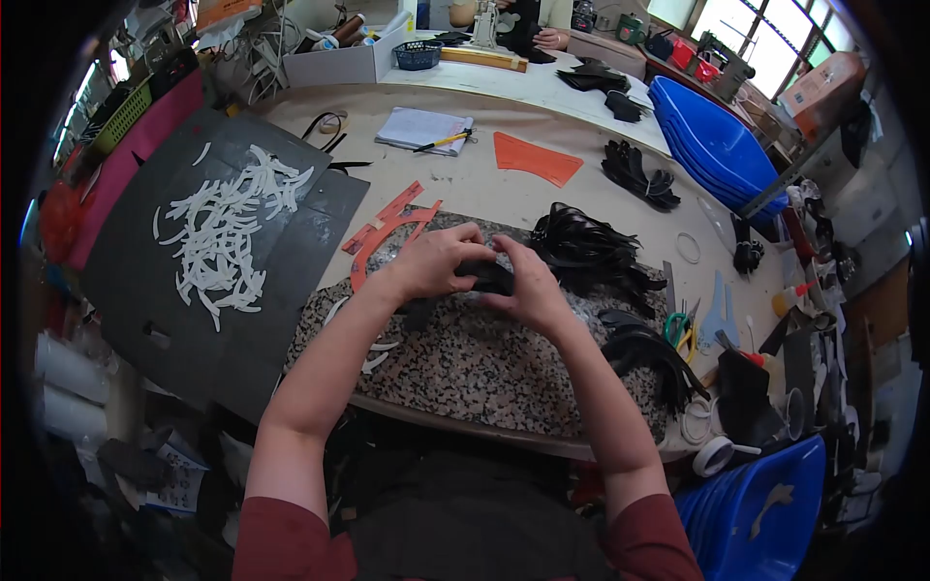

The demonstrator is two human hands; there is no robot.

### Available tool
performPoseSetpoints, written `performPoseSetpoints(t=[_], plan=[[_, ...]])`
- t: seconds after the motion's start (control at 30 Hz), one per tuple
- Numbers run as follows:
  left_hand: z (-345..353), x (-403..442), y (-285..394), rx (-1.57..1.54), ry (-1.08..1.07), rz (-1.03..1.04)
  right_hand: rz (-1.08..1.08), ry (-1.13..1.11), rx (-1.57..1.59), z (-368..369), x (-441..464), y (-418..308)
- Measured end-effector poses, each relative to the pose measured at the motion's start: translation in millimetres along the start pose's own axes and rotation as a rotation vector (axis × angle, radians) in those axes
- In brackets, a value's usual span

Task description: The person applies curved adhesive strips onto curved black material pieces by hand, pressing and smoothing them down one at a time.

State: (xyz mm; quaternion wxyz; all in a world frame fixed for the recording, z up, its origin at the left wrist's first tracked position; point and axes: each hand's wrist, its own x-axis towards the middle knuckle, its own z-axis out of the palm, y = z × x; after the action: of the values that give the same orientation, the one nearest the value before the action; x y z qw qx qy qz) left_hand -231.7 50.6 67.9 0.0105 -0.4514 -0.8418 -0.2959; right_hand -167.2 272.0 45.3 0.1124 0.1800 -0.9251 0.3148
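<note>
Over the speckled granite slab [475, 373], my left hand [438, 259] and my right hand [529, 285] face each other with a dark piece of black leather [492, 279] between them. Fingers of both hands are bent and pinched on its two sides. The piece is partly covered by the fingers, and its full shape cannot be made out. Behind my right hand lies a heap of black leather strips [591, 247]. Another bundle of curved black strips [654, 353] rests at the slab's right side. A few white curved strips [376, 360] lie by my left forearm.
Many white curved strips [221, 228] are spread on a dark board [126, 281] at left. Orange templates [536, 158], a notebook [418, 130] and green-handled scissors [675, 329] lie around the slab. Blue bins [717, 136] stand at right. Another person's hand [552, 39] shows at the back.
</note>
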Motion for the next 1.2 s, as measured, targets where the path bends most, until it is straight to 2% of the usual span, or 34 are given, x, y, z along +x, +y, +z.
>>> performPoseSetpoints(t=[0.17,0.33,0.37,0.43,0.57,0.77,0.83,0.87,0.97,1.03,1.1,1.2], plan=[[-13.2,-20.4,14.5,-0.046,0.029,0.004,0.028,-0.100,-0.062,-21.9,-11.4,-11.4],[9.6,-66.4,59.3,-0.272,-0.036,-0.108,0.102,-0.123,0.006,-62.1,-87.6,-34.6],[22.6,-77.3,67.0,-0.280,-0.065,-0.184,0.183,-0.148,-0.027,-56.9,-102.4,-35.7],[54.1,-100.2,79.8,-0.137,0.090,-0.300,0.337,-0.203,-0.092,-41.0,-130.7,-34.7],[80.8,-133.1,93.4,-0.047,0.255,-0.369,0.242,-0.018,-0.181,-23.8,-156.6,-30.5],[101.6,-146.0,105.4,-0.081,0.333,-0.460,0.280,-0.025,-0.087,-18.9,-154.8,-30.5],[106.6,-147.1,108.9,-0.030,0.390,-0.426,0.307,-0.061,-0.131,-20.9,-150.2,-37.5],[105.2,-146.3,112.7,0.011,0.427,-0.400,0.254,-0.013,-0.174,-16.8,-145.5,-39.0],[96.2,-157.6,123.7,0.053,0.494,-0.382,0.142,0.015,-0.048,-4.1,-107.4,-70.8],[89.5,-175.2,125.0,0.075,0.509,-0.398,0.086,-0.095,0.120,14.2,-80.8,-93.4],[74.2,-191.4,116.5,0.142,0.640,-0.488,0.046,-0.214,0.218,45.9,-60.8,-103.6],[55.0,-213.8,85.5,0.088,0.669,-0.631,-0.054,-0.198,0.095,87.5,-36.4,-111.1]])
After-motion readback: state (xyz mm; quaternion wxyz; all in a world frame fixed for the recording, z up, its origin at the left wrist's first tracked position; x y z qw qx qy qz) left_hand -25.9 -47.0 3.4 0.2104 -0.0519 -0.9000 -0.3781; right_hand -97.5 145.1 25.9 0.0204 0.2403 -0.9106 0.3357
